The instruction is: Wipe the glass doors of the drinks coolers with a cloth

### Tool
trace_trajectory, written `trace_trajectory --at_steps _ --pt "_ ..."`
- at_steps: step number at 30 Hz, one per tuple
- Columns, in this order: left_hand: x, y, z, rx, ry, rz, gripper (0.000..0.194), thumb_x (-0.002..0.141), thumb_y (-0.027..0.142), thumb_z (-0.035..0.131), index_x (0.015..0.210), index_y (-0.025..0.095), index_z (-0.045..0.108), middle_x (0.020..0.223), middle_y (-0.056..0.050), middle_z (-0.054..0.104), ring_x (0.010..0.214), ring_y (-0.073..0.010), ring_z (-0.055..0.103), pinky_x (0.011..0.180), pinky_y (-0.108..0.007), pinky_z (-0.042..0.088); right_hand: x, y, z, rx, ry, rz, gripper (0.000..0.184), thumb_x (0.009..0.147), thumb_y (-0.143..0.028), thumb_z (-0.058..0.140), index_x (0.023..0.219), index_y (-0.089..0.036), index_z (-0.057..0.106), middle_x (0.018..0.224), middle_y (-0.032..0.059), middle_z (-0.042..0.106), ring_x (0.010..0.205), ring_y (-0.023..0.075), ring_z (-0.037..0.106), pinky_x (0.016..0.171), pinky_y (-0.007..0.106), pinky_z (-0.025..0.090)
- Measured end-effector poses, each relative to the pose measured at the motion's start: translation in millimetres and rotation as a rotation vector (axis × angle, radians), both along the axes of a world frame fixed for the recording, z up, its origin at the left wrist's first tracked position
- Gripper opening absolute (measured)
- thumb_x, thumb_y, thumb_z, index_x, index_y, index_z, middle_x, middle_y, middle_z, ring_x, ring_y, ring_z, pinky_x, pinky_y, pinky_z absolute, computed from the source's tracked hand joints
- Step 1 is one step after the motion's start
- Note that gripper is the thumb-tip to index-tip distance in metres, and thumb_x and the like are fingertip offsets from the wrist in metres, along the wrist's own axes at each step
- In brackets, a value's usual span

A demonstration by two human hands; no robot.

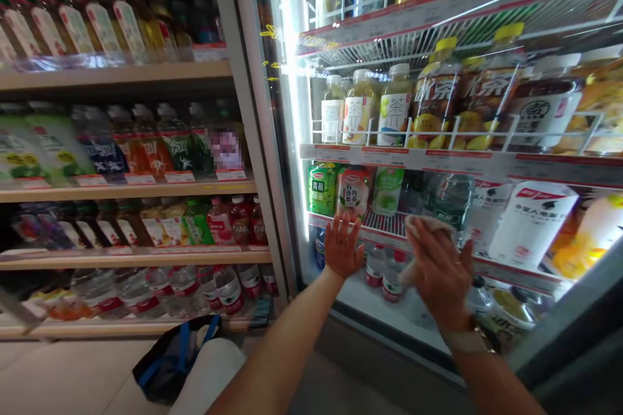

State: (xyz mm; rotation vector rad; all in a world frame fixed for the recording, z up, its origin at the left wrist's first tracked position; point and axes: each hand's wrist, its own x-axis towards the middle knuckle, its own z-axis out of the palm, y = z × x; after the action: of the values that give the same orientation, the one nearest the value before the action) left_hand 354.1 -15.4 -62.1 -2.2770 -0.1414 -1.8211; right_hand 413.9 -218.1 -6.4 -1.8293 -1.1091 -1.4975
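Note:
My left hand (343,249) lies flat with spread fingers against the glass door (270,32) of a lit drinks fridge. A pale cloth (409,274) is under my right hand (440,275), pressed toward the same glass at the right. Part of the cloth shows around the fingertips and beside the palm. Behind the left hand stand a green carton (322,188) and a red carton (353,191) on a wire shelf. A large clear water bottle (452,198) is behind the glass above my right hand.
Wooden shelves (121,193) packed with bottles stand to the left. A dark bag with blue straps (178,356) sits on the tiled floor (92,379) by my knee. Iced tea bottles (435,100) and white cartons (530,224) fill fridge shelves. Small water bottles (393,275) stand low inside.

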Motion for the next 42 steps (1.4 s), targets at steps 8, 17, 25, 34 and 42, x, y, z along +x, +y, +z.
trace_trajectory --at_steps 8,17,25,34,42 --pt "1.6 2.5 -6.1 -0.019 0.031 0.0 0.065 0.093 0.036 0.042 0.152 0.019 0.025 0.157 -0.013 0.03 0.147 -0.0311 0.023 0.117 -0.053 0.023 10.2 3.4 32.6 0.351 0.009 -0.016 0.058 0.083 -0.006 0.049 0.139 -0.02 0.054 0.145 0.0106 0.05 0.13 0.0371 0.05 0.113 0.059 0.031" --pt "-1.1 0.3 2.3 0.018 -0.015 -0.011 0.062 0.096 0.035 0.037 0.153 0.016 0.022 0.159 -0.014 0.025 0.148 -0.0304 0.018 0.117 -0.05 0.023 -10.4 31.2 -40.7 -0.119 -0.025 0.194 0.062 0.087 -0.001 0.043 0.144 -0.025 0.045 0.132 0.0045 0.063 0.117 0.0172 0.062 0.114 0.037 0.035" --pt "-1.3 1.5 3.4 0.028 -0.002 0.004 0.063 0.096 0.034 0.036 0.154 0.016 0.019 0.16 -0.014 0.022 0.149 -0.0302 0.015 0.117 -0.051 0.024 -4.1 10.5 -53.6 -0.307 -0.112 0.259 0.05 0.09 -0.001 0.042 0.134 -0.02 0.056 0.132 0.0034 0.063 0.121 0.0165 0.058 0.116 0.036 0.033" --pt "-0.1 -0.6 0.6 -0.001 0.016 0.024 0.066 0.094 0.033 0.039 0.154 0.017 0.017 0.16 -0.013 0.024 0.149 -0.0302 0.017 0.117 -0.052 0.023 22.6 -31.6 39.6 0.392 0.009 -0.022 0.059 0.083 -0.003 0.043 0.139 -0.016 0.053 0.146 0.0134 0.048 0.134 0.0373 0.045 0.113 0.059 0.032" --pt "0.5 -0.2 -0.1 -0.007 0.004 -0.002 0.063 0.095 0.035 0.039 0.153 0.017 0.021 0.16 -0.013 0.024 0.148 -0.0298 0.019 0.118 -0.05 0.022 6.4 2.0 19.1 0.303 -0.001 0.037 0.056 0.086 -0.004 0.044 0.137 -0.023 0.055 0.136 0.0085 0.059 0.122 0.0286 0.059 0.108 0.048 0.043"
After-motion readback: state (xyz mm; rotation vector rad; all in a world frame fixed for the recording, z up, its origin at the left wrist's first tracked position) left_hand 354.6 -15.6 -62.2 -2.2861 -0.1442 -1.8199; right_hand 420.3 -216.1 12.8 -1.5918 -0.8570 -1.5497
